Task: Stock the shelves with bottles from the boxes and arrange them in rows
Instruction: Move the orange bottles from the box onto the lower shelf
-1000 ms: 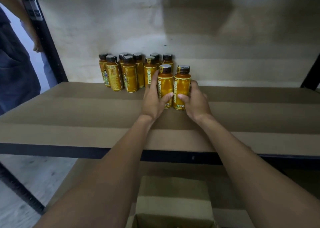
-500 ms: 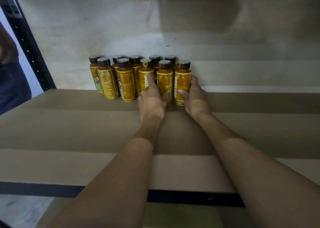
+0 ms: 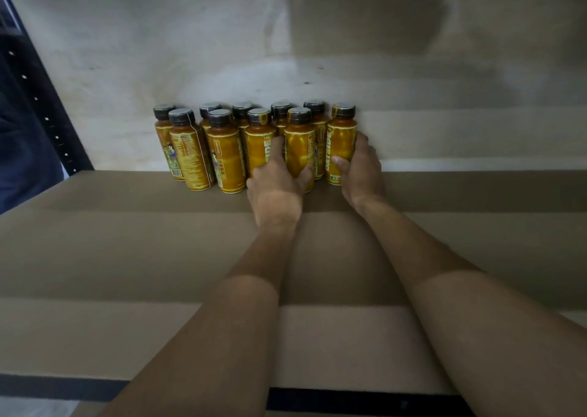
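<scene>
- Wall [image 3: 413,67] behind everything, is it?
- Yes, a pale, blotchy one that fills the top half. Below it runs the brown shelf board [image 3: 127,258], with a dark metal edge along its front.
- And at the left?
- A black perforated upright [image 3: 47,121] of the rack, and beyond it somebody's dark blue clothing [image 3: 19,162].
- Where are the bottles?
- A cluster of amber bottles [image 3: 222,153] stands upright at the very back of the board, against the wall, left of middle. There are two rows, the front one staggered against the back one, all touching or nearly so.
- What are the hands doing?
- Both bare forearms reach in from the bottom edge. The left hand [image 3: 276,181] wraps around the rightmost front-row bottle [image 3: 298,143], thumb on its right side, fingers pushed in between it and its left neighbour. The right hand [image 3: 362,172] clasps the end bottle [image 3: 341,140] at the right of the cluster, thumb across the label, fingers round the far side.
- Are those two standing on the board?
- The hands partly hide their bases, so I cannot tell whether they rest on it or hang just above. Both are upright and just beside each other.
- Smallest detail?
- Dark screw caps [image 3: 219,117] on every bottle.
</scene>
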